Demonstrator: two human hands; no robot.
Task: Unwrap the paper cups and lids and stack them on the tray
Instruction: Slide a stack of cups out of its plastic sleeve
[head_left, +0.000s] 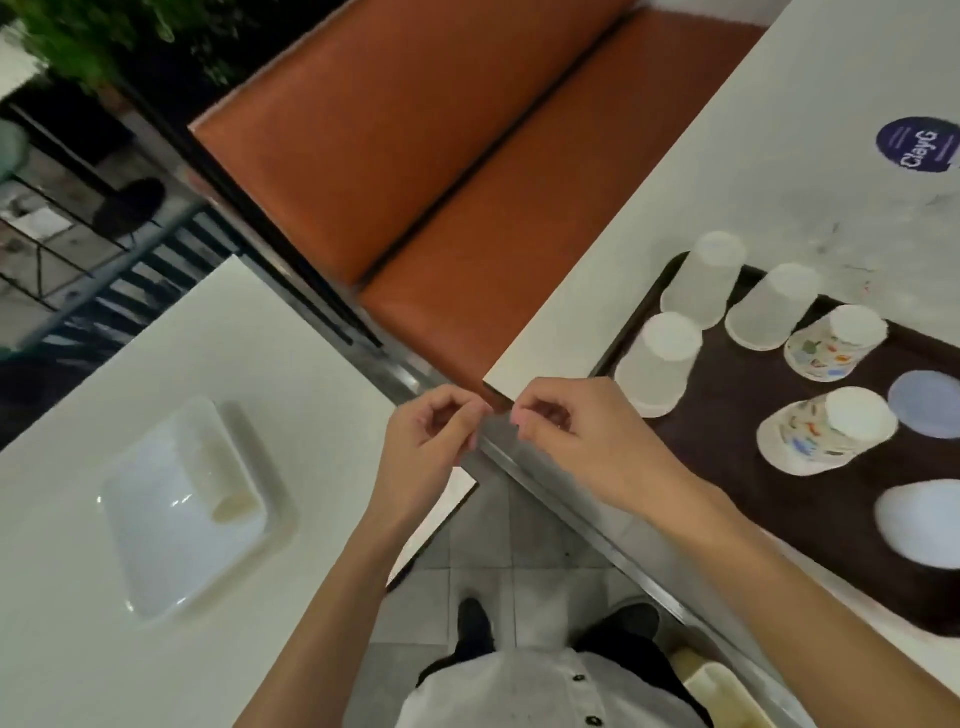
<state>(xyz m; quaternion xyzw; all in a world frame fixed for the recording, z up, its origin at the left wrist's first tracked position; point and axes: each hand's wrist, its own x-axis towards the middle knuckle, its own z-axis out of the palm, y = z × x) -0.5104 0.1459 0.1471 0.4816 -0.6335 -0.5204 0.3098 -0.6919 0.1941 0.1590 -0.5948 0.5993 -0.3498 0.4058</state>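
The dark tray lies on the surface to the right of both hands, with its near-left edge close to the right hand. Everything standing in it is mouth down. Three plain white cups stand there, the closest just beside the right hand's knuckles and the other two farther off beyond it. Two patterned cups stand farther to the right of that hand, one behind the other. Two pale bluish lids lie flat along the tray's far side, well apart from the hands.

Well to the left of the left hand, a white square dish sits on the second surface. A cream-coloured cylinder lies on its side in the dish. It is perhaps a cup or a short stack of cups, though the view is too soft to be sure.

The two hands are raised close together, apart by a small gap, over the space between the two surfaces. Each has its fingers curled, with thumb and forefinger tips drawn near each other. Whether they pinch something thin, such as clear wrap, I cannot tell.

Beyond the hands is an orange bench seat. Below them are the tiled floor and dark shoes.
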